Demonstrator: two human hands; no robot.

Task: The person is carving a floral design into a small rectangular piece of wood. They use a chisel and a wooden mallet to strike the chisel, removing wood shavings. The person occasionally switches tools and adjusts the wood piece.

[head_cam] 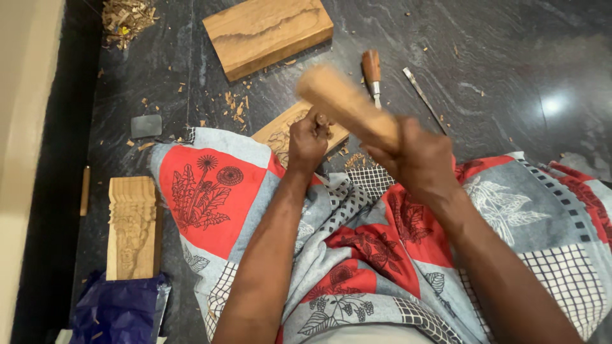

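My left hand (307,141) is closed around a chisel handle (322,119), holding it upright on a small carved wooden panel (280,132) that lies on the dark stone floor by my knee. My right hand (417,156) grips a wooden mallet (344,102), blurred with motion, its head just above the chisel's top. The panel is partly hidden by my left hand and by the patterned red and grey cloth (357,255) over my legs.
A thick plain wood block (268,33) lies at the top. A wooden-handled chisel (371,75) and a thin metal tool (424,99) lie beyond the mallet. A carved wooden piece (132,226), a blue plastic bag (118,309), a grey stone (146,125) and wood chips (126,18) are at left.
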